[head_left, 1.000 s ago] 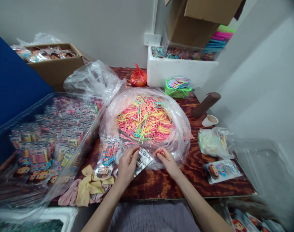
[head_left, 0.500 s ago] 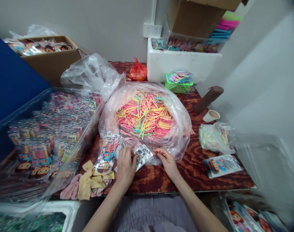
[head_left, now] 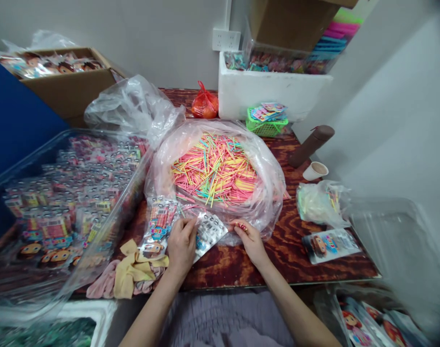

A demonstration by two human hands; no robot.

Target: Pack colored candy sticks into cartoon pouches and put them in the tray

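Note:
My left hand (head_left: pixel 182 245) is closed on the edge of a silvery printed pouch (head_left: pixel 210 233), which lies tilted between my hands. In my right hand (head_left: pixel 252 245), the fingers are pinched round a small bundle of thin candy-like sticks (head_left: pixel 241 226), with their red ends showing. The bundle sits close to the pouch's right corner; whether they touch I cannot tell. Just beyond both hands, a big clear plastic bag (head_left: pixel 274 178) lies open around a heap of pink, yellow and green sticks (head_left: pixel 216 168). Filled pouches (head_left: pixel 158 224) lie left of my left hand.
A clear tub (head_left: pixel 126 202) of filled packets stands at left. Yellow and pink cloths (head_left: pixel 128 274) lie at the front edge. On the right are a brown flask (head_left: pixel 312 147), a paper cup (head_left: pixel 315 171), a small bag (head_left: pixel 321 205) and another pouch (head_left: pixel 332 246). A foam box (head_left: pixel 274 91) stands behind.
My left hand has turned and shifted slightly left, and more of the pouch's printed face shows. My right hand keeps the sticks in nearly the same place. The whole view has shifted slightly.

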